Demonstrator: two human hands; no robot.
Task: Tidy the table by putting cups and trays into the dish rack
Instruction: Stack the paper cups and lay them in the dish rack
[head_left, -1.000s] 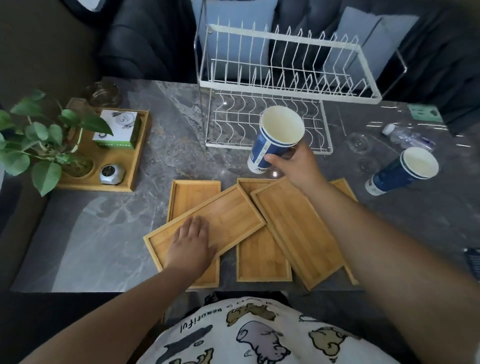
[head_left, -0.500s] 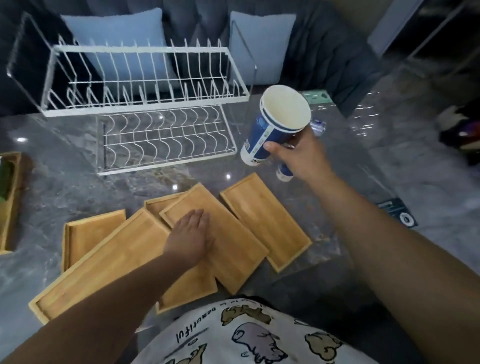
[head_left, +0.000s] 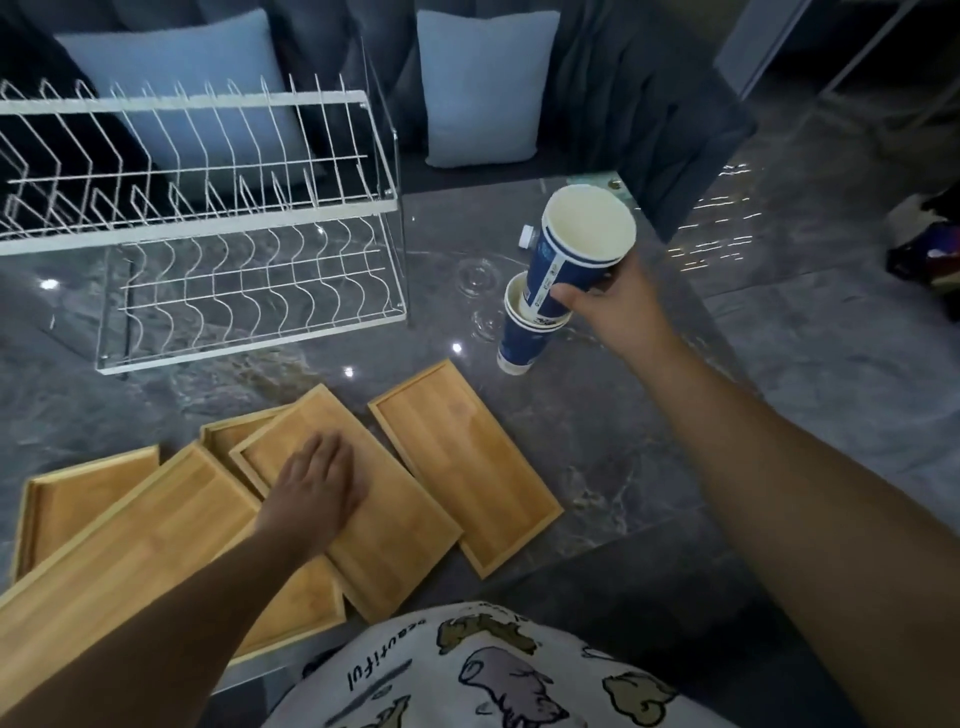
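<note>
1. The right hand (head_left: 610, 306) grips a blue paper cup (head_left: 576, 249) by its side, fingers wrapped around the lower wall. The cup is tilted, its white open mouth facing up and toward the camera.
2. The base of that cup sits at the mouth of a second blue paper cup (head_left: 522, 340), which stands on the grey marble table (head_left: 597, 426) – whether the base is already inside the rim or just over it is hard to tell.
3. The left hand (head_left: 317, 493) lies flat and open, palm down, on a wooden tray (head_left: 395, 525) – it grips nothing.
4. That tray is 1 of 5 bamboo trays near the table's front edge. It overlaps a tray beneath it (head_left: 228, 431), and a long tray (head_left: 130, 540) overlaps another (head_left: 72, 499) at the far left.
5. The fifth tray (head_left: 467, 467) lies flat just right of the hand's tray, their edges touching or nearly so.
6. The white wire dish rack (head_left: 208, 228) stands on the table behind the trays, both tiers holding nothing, well left of the cups.
7. Clear glassware (head_left: 475, 275) sits on the table between the rack and the cups, hard to make out.
8. 2 pale blue cushions (head_left: 483, 88) rest on a dark sofa beyond the table.
</note>
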